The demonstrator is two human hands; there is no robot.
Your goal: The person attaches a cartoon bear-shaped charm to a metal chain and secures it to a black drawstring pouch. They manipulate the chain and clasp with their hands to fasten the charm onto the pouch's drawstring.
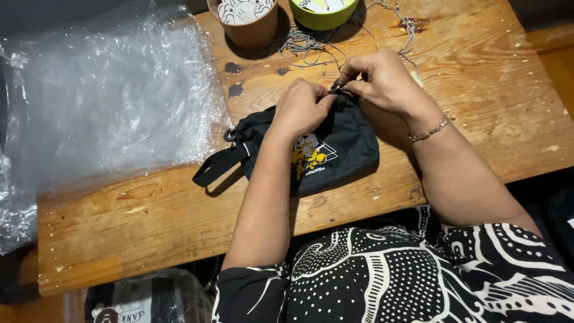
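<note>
A small dark pouch bag [341,152] with a yellow and white print lies on the wooden table [149,221]; its black strap [218,166] sticks out to the left. My left hand [302,107] presses on the bag's top edge, fingers curled on the fabric. My right hand [382,78], with a bracelet on the wrist, pinches a small dark piece, probably the zip pull, at the same top edge. The two hands touch each other there. What exactly sits between the fingertips is hidden.
A big sheet of clear plastic wrap [101,101] covers the table's left part. At the back stand a brown paper cup [245,21] and a green round tin [323,12], with a thin beaded cord [311,45] coiled beside them. A wrapped packet [137,302] lies below the table's front edge.
</note>
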